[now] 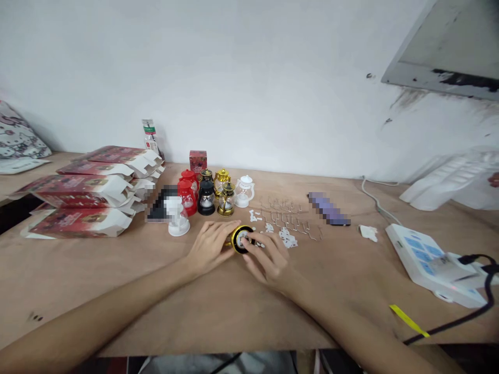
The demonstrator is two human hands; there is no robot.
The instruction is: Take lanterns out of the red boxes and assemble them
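Observation:
On its side above the table, a small gold lantern [235, 241] has its round base with a white centre turned toward me. My left hand [210, 246] is closed around the lantern's body from the left. My right hand [271, 257] has its fingers bent and pressed against the base; whether a small part lies under the fingertips I cannot tell. Just behind my hands stand several mini lanterns: red [187, 193], black [206, 197], gold [222, 182], bronze [226, 199] and white [244, 191]. Another white lantern [178, 216] stands nearer, on the left.
Red and white cartons [83, 190] are stacked at left, with a small red box [198, 160] and a bottle [150, 136] by the wall. Thin wire handles [286, 213] and small white pieces [287, 238] lie past my right hand. A phone [328, 209] and power strip [432, 265] are rightward.

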